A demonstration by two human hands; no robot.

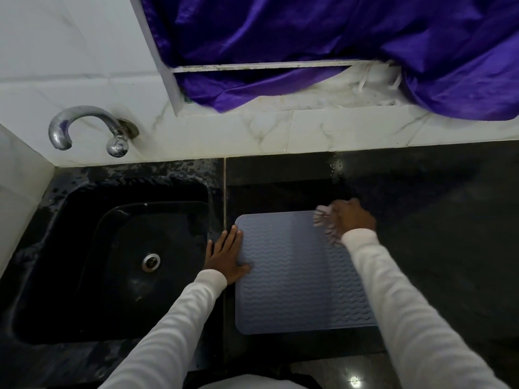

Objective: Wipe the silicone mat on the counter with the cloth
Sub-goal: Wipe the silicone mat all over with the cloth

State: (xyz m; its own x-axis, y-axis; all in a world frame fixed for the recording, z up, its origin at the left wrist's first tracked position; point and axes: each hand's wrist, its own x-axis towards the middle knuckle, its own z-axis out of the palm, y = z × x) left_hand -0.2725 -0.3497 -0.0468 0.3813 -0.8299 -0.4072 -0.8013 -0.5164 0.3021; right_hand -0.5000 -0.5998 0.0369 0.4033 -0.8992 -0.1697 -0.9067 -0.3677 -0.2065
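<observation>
A grey-blue silicone mat (292, 276) with a wavy ribbed surface lies flat on the dark counter (435, 220), just right of the sink. My left hand (226, 255) rests flat, fingers spread, on the mat's left edge. My right hand (352, 216) is at the mat's far right corner, closed around a pale striped cloth (323, 220) that is pressed on the mat and blurred. My right sleeve covers the mat's right edge.
A black sink (84, 276) with a metal drain (151, 261) sits to the left, under a chrome tap (81, 124) on the white tiled wall. Purple fabric (337, 37) hangs over the ledge behind the counter.
</observation>
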